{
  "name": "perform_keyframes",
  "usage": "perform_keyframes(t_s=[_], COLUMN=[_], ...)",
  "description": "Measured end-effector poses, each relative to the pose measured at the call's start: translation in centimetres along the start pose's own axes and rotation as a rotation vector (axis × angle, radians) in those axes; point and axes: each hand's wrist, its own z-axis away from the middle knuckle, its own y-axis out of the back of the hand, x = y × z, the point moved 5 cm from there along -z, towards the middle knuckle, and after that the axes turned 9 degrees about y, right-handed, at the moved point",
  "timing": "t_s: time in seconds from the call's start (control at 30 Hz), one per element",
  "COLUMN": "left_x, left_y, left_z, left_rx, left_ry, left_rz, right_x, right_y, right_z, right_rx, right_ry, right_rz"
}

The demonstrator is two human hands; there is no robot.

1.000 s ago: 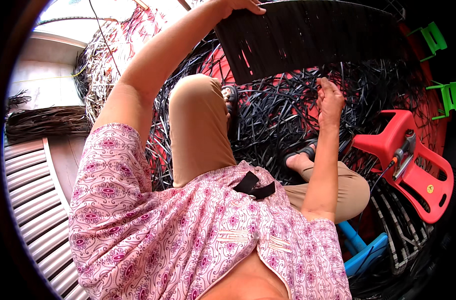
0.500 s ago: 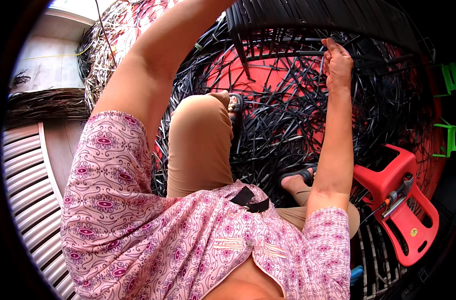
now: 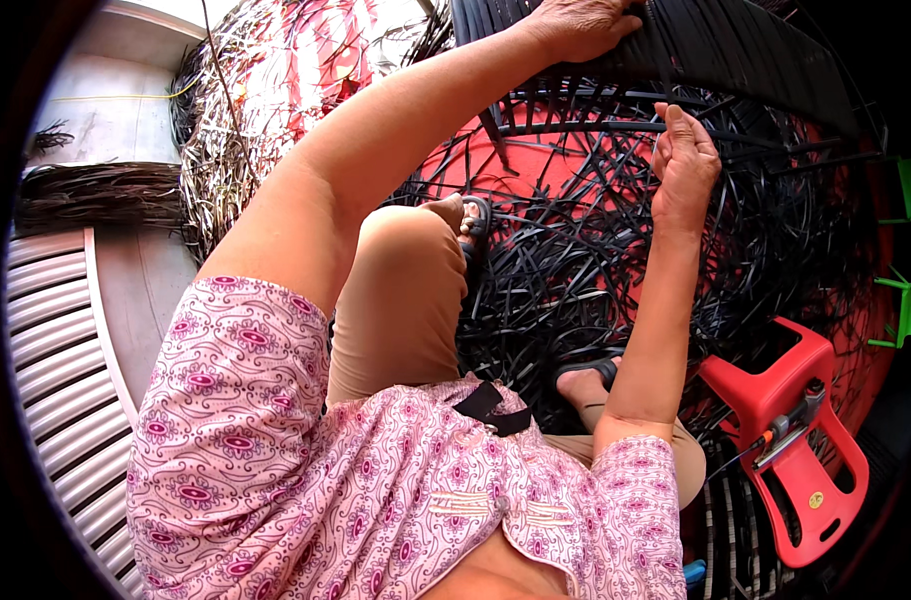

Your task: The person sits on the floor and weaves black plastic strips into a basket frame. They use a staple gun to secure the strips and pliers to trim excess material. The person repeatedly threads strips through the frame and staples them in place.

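Head view, looking down past my knees: I am sitting over a tangle of loose black strips (image 3: pixel 595 290) lying on a red mat (image 3: pixel 475 165), and I am working on a woven black panel (image 3: pixel 735 50) that is standing at the far edge of the picture. My left hand (image 3: pixel 580 22) is resting palm down on the panel's near face, fingers curled over the weave and pressing it steady; it is bracing rather than pinching anything I can make out. My right hand (image 3: pixel 685 160) is hanging just below the panel, fingers closed around one thin black strip (image 3: pixel 575 128), with the thumb pointing up. That strip is running roughly sideways, from my right fist leftward under the panel's lower edge, so its long axis is lying across me and along the panel rather than toward it. The panel is sitting above and slightly left of my right fist, near but not touching it; my left hand is the one already on it. A red plastic stool (image 3: pixel 805 440) is standing to my right with a small hand tool (image 3: pixel 790 425) lying on its seat, well apart from both hands.
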Motion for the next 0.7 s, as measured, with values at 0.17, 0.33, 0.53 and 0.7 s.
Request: perform_keyframes(t_s=[0.17, 0.33, 0.53, 0.7], left_x=[-0.2, -0.6, -1.1, -1.2], left_y=[-0.2, -0.4, -0.6, -0.6], left_z=[0.0, -0.4, -0.3, -0.5], left_rx=[0.067, 0.094, 0.136, 0.132], left_ry=[0.009, 0.047, 0.09, 0.111], left_rz=[0.047, 0.074, 0.14, 0.123], right_x=[-1.2, -1.4, 0.7, 1.2], right_y=[-0.1, -1.1, -0.3, 0.0], right_z=[0.3, 0.9, 1.1, 0.6], right_rx=[0.013, -0.007, 0.001, -0.031], right_ry=[-0.011, -0.032, -0.086, -0.081], right_rz=[-0.026, -0.019, -0.061, -0.051])
